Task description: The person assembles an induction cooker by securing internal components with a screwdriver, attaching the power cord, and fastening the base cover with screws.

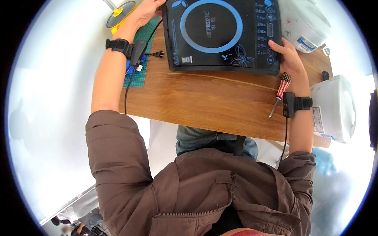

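Note:
A black induction cooktop point(252, 51) with a blue ring and a control panel along its right side is over the far part of the wooden table point(197, 94). My right hand point(290, 58) grips its right edge, thumb on top beside the panel and the other fingers mostly hidden. At the opposite edge is my left hand point(147, 11), its fingers closed on the far left side and partly cut off by the picture's upper rim. A screwdriver point(283, 85) with a red, white and dark handle lies near my right wrist. Left of the cooktop, a black two-pin plug point(158, 54) rests on the table.
A green cutting mat point(137, 80) lies under my left forearm, with a blue item point(130, 70) on it. Beyond stands a yellow and black round base point(120, 15) with a rod. White containers point(307, 23) point(334, 108) line the right side. Cables trail from both wrist straps.

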A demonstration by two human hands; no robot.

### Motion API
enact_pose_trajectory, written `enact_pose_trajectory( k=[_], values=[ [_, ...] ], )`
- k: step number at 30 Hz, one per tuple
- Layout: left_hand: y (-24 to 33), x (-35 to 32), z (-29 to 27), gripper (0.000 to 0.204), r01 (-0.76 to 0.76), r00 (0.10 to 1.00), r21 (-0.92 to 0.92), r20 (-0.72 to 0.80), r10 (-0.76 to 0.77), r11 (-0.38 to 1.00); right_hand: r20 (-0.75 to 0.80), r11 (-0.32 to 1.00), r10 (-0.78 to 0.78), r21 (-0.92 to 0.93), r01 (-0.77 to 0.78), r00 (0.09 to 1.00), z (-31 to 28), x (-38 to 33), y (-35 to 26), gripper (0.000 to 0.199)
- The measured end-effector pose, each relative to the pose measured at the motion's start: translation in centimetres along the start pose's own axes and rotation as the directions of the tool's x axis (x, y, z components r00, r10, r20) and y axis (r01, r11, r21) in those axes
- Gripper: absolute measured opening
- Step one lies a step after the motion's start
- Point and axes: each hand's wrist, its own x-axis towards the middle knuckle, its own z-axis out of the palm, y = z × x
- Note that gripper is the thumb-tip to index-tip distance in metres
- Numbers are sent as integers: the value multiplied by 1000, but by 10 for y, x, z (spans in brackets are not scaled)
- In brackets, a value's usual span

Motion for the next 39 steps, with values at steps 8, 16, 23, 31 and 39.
enact_pose_trajectory(
  k=[8,16,23,31,39],
  values=[
    [38,-69,-38,24,-259,966,-4,10,259,966,53,759,-318,-585,287,947,-8,2,-27,52],
    [8,-173,-19,42,-573,813,120,-43,581,810,130,421,-565,-803,421,815,0,-5,4,44],
    [-9,-242,22,87,-551,784,455,-5,621,700,280,502,-637,-557,662,718,-3,-20,24,39],
    [-46,-269,49,47,-643,702,577,179,689,505,150,782,-184,-576,238,971,10,-58,15,48],
    [-82,-251,62,76,-597,782,667,358,511,446,601,-389,-218,-776,497,769,11,-28,12,56]
  ],
)
